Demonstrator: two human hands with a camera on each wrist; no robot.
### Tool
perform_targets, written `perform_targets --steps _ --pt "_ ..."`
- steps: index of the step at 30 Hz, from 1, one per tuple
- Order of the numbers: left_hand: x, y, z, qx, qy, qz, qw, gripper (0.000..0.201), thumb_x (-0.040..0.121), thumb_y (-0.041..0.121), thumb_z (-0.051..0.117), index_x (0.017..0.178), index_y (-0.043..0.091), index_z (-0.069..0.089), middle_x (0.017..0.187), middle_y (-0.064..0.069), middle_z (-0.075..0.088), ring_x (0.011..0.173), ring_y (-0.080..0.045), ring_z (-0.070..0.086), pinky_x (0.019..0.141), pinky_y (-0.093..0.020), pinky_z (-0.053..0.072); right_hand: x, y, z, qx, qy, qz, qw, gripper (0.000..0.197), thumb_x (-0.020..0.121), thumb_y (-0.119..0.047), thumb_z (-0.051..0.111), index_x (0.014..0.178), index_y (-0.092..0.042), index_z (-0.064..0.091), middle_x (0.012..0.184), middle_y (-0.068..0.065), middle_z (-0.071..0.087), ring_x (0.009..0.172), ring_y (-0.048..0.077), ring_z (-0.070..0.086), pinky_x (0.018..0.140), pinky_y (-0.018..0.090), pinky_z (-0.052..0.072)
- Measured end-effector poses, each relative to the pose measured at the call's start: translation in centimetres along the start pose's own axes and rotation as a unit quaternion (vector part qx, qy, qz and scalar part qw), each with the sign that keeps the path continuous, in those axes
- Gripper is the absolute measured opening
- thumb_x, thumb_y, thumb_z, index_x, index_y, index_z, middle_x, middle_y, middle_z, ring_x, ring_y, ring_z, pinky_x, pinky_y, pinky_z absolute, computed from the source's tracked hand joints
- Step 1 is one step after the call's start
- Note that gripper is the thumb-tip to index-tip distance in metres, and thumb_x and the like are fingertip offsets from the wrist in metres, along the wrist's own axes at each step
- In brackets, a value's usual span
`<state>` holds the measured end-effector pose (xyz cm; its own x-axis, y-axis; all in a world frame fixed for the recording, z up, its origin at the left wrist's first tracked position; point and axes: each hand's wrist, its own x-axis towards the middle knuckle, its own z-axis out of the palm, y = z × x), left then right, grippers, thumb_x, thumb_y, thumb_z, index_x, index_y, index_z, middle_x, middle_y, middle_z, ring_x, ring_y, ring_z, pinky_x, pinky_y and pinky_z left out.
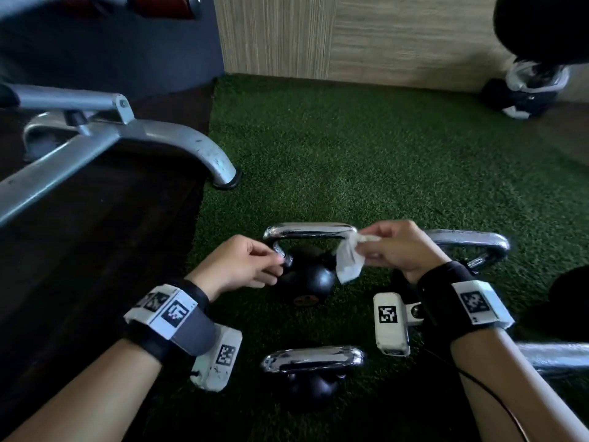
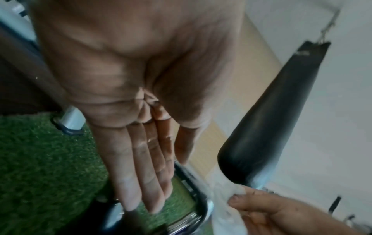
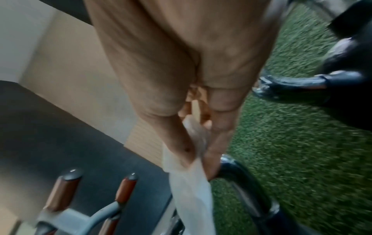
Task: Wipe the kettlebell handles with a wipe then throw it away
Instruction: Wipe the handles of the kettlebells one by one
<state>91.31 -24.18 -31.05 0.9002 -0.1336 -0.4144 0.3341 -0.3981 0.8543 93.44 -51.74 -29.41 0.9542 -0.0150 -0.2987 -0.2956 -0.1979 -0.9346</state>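
Note:
A black kettlebell (image 1: pixel 307 280) with a chrome handle (image 1: pixel 309 230) stands on the green turf in the middle of the head view. My right hand (image 1: pixel 366 247) pinches a white wipe (image 1: pixel 349 261) against the right end of that handle. The wipe (image 3: pixel 191 198) hangs down below my thumb and fingers, beside the handle (image 3: pixel 247 187). My left hand (image 1: pixel 277 263) is at the handle's left leg. Its fingers (image 2: pixel 141 182) lie straight and together, tips by the handle (image 2: pixel 189 179), holding nothing. The wipe (image 2: pixel 223 198) shows past them.
A second kettlebell (image 1: pixel 314 362) stands nearer me, a third (image 1: pixel 468 244) is behind my right hand, and another chrome handle (image 1: pixel 554 357) shows at far right. A grey bench frame (image 1: pixel 178 138) stands on dark floor at left. A black punching bag (image 2: pixel 271 119) hangs nearby.

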Motion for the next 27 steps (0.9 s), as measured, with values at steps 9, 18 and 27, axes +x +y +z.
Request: perform_targets --steps 9,18,27 --pt "-1.1 3.7 1.0 -0.299 -0.062 0.039 0.951 0.045 0.107 0.035 0.048 0.116 -0.006 0.065 0.109 -0.028 0.075 0.089 -0.029 0.078 0.08 -0.036 0.063 -2.3 -3.1 5.3 -0.142 0.056 -0.329 0.932 0.021 0.077 -0.009 0.085 0.089 -0.023 0.076 0.085 -0.01 0.076 0.078 0.004 0.071 0.071 0.02 0.056" --pt "-0.9 3.3 1.9 -0.323 -0.055 0.115 0.938 0.03 0.09 0.027 0.066 0.109 0.006 0.076 0.106 -0.011 0.079 0.09 -0.013 0.075 0.08 -0.022 0.062 -1.9 -2.1 6.7 -0.189 0.094 -0.334 0.918 0.02 0.07 -0.023 0.091 0.086 -0.03 0.081 0.084 -0.009 0.064 0.077 0.007 0.06 0.07 0.021 0.045" --pt "0.1 3.2 1.6 0.161 0.233 0.389 0.877 0.021 0.098 0.021 0.07 0.117 0.019 0.078 0.106 0.016 0.077 0.087 0.018 0.066 0.081 -0.007 0.05 3.0 1.0 0.0 -0.132 0.107 -0.092 0.981 0.057 0.075 0.001 0.08 0.122 -0.025 0.064 0.092 -0.001 0.068 0.078 0.014 0.062 0.065 0.028 0.048"
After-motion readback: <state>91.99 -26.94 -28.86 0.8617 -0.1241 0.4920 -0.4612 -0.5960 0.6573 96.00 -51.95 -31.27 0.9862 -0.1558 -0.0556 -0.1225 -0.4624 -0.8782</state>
